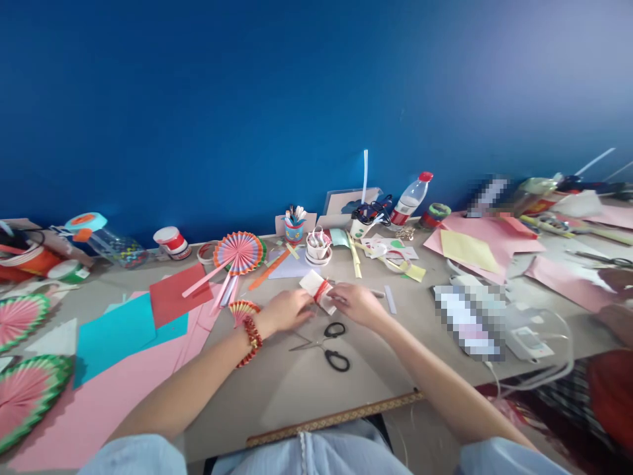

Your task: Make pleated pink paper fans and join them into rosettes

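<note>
A small white folded paper piece (312, 282) with a red strip (322, 288) around its middle is held just above the table between both hands. My left hand (289, 310) grips its left side with bent fingers, a beaded red bracelet on that wrist. From the right, my right hand (357, 303) has its fingers closed on the paper beside the red strip. Open black-handled scissors (337, 360) lie on the table below the hands. A small pleated paper fan (244, 312) rests by my left wrist.
A round pleated fan (240, 253) and red (173, 295) and turquoise paper (117, 333) lie left. Cups, including a blue pen cup (293, 230), and a bottle (410, 204) line the blue wall. On the right are a phone (467, 322), cables and another person's hand (616, 320).
</note>
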`<state>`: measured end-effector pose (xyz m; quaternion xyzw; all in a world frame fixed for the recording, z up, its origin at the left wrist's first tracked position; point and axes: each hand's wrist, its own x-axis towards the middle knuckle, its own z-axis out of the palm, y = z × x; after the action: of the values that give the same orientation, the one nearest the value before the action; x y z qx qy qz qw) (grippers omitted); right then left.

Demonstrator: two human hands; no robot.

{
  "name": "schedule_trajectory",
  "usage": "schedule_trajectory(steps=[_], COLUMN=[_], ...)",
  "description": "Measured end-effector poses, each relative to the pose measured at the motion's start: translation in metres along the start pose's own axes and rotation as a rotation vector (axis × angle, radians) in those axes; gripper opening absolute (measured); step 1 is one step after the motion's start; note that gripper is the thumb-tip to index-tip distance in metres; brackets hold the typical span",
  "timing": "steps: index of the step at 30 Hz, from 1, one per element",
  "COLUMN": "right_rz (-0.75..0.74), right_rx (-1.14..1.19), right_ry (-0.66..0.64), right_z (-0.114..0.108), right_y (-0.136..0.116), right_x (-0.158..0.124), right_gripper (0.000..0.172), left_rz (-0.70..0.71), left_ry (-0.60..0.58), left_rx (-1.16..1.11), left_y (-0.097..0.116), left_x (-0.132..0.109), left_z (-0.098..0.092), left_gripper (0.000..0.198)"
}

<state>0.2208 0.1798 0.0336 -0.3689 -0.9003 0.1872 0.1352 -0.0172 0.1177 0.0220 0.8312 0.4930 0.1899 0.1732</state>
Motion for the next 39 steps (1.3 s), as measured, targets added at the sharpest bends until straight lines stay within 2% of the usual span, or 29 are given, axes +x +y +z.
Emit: schedule_trajectory(steps=[2, 4, 6, 10, 13, 15, 18, 22, 24, 26, 29, 32, 35, 39], right_rz=[-0.021, 0.004, 0.068, 0.281, 0.352, 0.352, 0.348, 0.339, 0.336, 0.299, 0.209, 0.236, 0.275, 0.256], right_rx=[-0.019, -0.055, -0.104, -0.254, -0.326, -0.342, -0.334, -0.258, -0.176, -0.024, 0.775, 1.202, 1.361, 1.364], right_ry=[-0.015, 0.001, 0.038, 0.179, 0.191, 0.171, 0.176, 0.281, 0.336, 0.336, 0.225, 0.172, 0.167, 0.17], right_z=[0.011, 0.009, -0.004, -0.044, -0.063, -0.067, -0.067, -0.065, -0.056, -0.04, -0.012, 0.008, 0.016, 0.019], right_y=[-0.011, -0.006, 0.015, 0.079, 0.119, 0.134, 0.139, 0.117, 0.089, 0.048, -0.018, -0.064, -0.079, -0.081], right_x=[0.002, 0.006, 0.011, 0.02, 0.028, 0.034, 0.043, 0.041, 0.033, 0.021, 0.004, -0.007, -0.013, -0.018], right_gripper=[0.023, 0.027, 0.031, 0.036, 0.039, 0.036, 0.023, 0.021, 0.025, 0.027, 0.025, 0.026, 0.026, 0.025], left_rz=[0.001, -0.028, -0.057, -0.095, -0.131, -0.154, -0.185, -0.264, -0.294, -0.288, -0.248, -0.202, -0.171, -0.18], left_ry=[-0.02, 0.002, 0.042, 0.168, 0.288, 0.352, 0.408, 0.419, 0.403, 0.374, 0.338, 0.333, 0.336, 0.335], left_rx=[0.018, 0.041, 0.052, 0.02, -0.034, -0.061, -0.168, -0.639, -0.881, -1.086, -1.282, -1.33, -1.376, -1.519], left_y=[0.001, -0.003, -0.009, -0.014, -0.011, -0.007, 0.002, 0.015, 0.021, 0.029, 0.042, 0.055, 0.061, 0.062], left_x=[0.007, 0.015, 0.021, 0.021, 0.014, 0.01, 0.001, -0.012, -0.017, -0.019, -0.02, -0.021, -0.025, -0.03], left_z=[0.013, 0.016, 0.011, -0.009, -0.021, -0.026, -0.029, -0.029, -0.03, -0.032, -0.032, -0.029, -0.025, -0.021], left_gripper=[0.027, 0.022, 0.016, 0.02, 0.024, 0.024, 0.022, 0.02, 0.019, 0.017, 0.015, 0.015, 0.013, 0.013])
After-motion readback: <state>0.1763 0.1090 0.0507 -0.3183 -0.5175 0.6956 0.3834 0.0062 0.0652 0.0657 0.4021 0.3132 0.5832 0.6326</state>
